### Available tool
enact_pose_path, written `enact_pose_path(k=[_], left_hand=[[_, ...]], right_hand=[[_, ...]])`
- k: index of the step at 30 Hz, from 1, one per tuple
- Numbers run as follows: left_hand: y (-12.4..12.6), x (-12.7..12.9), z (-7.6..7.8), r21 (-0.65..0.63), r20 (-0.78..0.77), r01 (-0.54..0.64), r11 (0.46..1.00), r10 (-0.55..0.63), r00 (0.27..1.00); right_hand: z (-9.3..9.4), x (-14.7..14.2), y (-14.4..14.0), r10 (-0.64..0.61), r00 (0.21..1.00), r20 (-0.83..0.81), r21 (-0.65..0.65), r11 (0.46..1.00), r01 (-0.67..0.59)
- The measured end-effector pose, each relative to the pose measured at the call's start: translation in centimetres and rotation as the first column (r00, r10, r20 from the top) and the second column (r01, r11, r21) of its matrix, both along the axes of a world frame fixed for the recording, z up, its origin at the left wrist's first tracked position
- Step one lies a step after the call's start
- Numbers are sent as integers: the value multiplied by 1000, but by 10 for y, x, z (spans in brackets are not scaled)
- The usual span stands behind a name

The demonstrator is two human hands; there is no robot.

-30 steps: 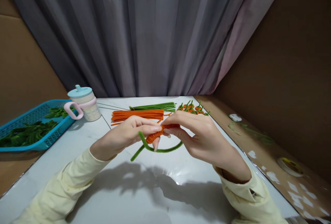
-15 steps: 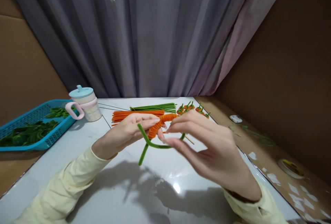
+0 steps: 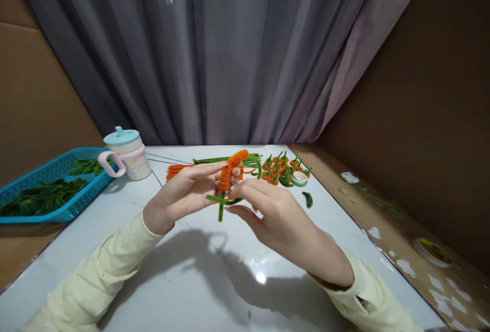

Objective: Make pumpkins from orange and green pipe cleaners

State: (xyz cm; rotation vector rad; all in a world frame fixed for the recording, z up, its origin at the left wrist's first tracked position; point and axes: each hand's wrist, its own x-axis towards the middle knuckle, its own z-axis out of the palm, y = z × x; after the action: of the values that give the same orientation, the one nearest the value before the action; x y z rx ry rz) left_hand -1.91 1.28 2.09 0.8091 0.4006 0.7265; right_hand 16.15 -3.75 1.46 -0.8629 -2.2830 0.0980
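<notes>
An orange coiled pipe cleaner (image 3: 226,174), bent into an arch, is held above the table in my left hand (image 3: 182,188), its fingers closed on the coil. A green pipe cleaner (image 3: 221,213) runs through it: one end sticks out below the coil, and a stretch curves out at the upper right. Just under the coil another green length crosses the lower end. My right hand (image 3: 273,212) pinches this crossing length between thumb and fingers; the fingertips are partly hidden.
Orange pipe cleaners (image 3: 178,171) and green pipe cleaners (image 3: 214,160) lie behind my hands. Several small orange-and-green pieces (image 3: 272,180) stand by a tape roll (image 3: 299,178); a green leaf-like piece (image 3: 308,199) lies nearer. At left are a cup (image 3: 133,156) and a blue basket (image 3: 63,214).
The orange coil has turned more upright. My right hand has moved left and down, drawing the green length closer under the coil, and the pieces behind it have come into view.
</notes>
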Motion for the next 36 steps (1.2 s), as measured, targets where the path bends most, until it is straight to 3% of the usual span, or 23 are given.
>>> enact_pose_path(k=[4, 7, 11, 16, 23, 36], left_hand=[[3, 1, 1, -69, 112, 28, 997, -20, 994], [3, 3, 1, -68, 85, 17, 998, -11, 996], [2, 5, -2, 82, -7, -32, 996, 32, 999], [1, 5, -5, 279, -53, -152, 948, 173, 984], [0, 4, -7, 194, -89, -173, 966, 193, 977], [-1, 8, -8, 115, -14, -235, 965, 238, 971]], right_hand=[[-3, 3, 7, 34, 999, -8, 42, 999, -33], [0, 6, 8, 58, 998, -5, 58, 997, -58], [6, 12, 6, 71, 997, 19, 32, 997, -71], [11, 13, 2, 64, 996, 56, 12, 998, -65], [15, 11, -2, 38, 994, 102, 27, 999, -41], [11, 6, -2, 7, 997, 81, 56, 998, -12]])
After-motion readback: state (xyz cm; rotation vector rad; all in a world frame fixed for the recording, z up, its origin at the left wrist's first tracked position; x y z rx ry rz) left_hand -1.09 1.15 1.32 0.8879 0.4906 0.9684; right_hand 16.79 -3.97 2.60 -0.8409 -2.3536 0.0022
